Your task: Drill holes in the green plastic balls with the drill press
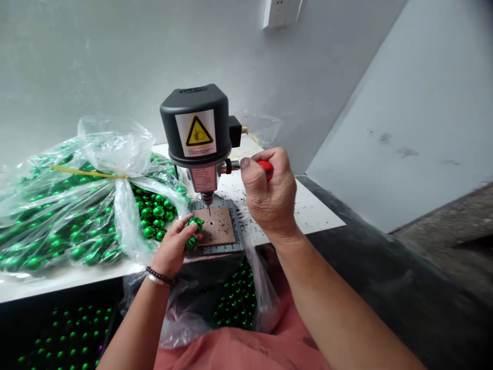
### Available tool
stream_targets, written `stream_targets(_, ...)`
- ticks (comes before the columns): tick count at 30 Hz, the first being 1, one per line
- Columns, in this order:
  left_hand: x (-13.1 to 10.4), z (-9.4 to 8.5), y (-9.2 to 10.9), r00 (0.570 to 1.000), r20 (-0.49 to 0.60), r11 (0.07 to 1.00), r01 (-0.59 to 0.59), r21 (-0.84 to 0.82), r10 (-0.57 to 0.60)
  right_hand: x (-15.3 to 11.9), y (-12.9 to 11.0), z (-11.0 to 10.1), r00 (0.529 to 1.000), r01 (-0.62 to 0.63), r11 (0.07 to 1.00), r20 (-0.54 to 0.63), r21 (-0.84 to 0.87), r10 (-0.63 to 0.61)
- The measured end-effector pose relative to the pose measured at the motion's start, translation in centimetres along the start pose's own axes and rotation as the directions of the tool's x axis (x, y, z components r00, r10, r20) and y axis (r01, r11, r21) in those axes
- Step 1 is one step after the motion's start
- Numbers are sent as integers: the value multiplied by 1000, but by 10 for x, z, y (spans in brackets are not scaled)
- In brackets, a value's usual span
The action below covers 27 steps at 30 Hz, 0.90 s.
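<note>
A black bench drill press [194, 126] with a yellow warning sticker stands on the white table. Its thin drill bit [210, 210] points down above a brown board [221, 231] with a small hole, lying on the grey base plate. My left hand [177, 241] is closed on shiny green balls [195, 222] at the left edge of the board, beside the bit; part of them is hidden by the fingers. My right hand [269, 192] is wrapped around the red knob [266, 169] of the press's feed lever.
A tied clear plastic bag [127, 210] full of green balls lies on the table at left. More green balls [236, 295] sit in an open bag below the table edge, others in a dark bin [65, 334]. Dark shavings dot the white tabletop [308, 216].
</note>
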<state>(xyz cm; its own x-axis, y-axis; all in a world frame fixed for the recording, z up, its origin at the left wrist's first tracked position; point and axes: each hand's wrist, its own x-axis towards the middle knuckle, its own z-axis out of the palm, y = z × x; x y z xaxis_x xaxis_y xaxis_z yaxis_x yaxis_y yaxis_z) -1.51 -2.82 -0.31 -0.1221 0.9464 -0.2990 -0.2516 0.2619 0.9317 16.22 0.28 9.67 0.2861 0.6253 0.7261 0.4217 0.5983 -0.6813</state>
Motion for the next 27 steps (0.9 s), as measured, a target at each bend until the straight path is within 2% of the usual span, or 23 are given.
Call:
stream_targets(2,7,1,-2,996,-20,966,-80,245,87,0,0,0,1000,-2,1000,0,14,2)
stream_targets(4,14,2,-3,990,9,886,-128,447,139,0,0,0,1000,-8,1000,5,30,8)
stream_targets(9,30,5,-1,979,75,667,-183,722,188,-1,2,0,1000,-3,998,21,63,1)
stream_targets(15,30,13,7,964,113,472,-217,854,239,-1,4,-2,999,8,999,42,53,-10)
stream_targets(23,35,21,14,951,189,236,-248,940,245,-1,4,-3,999,14,998,51,57,-17)
stream_targets(25,38,22,15,943,228,219,-281,934,241,-1,4,-3,999,19,998,49,55,-22)
stream_targets(27,40,23,15,943,252,252,-304,919,218,-2,4,-3,999,22,998,44,51,-24)
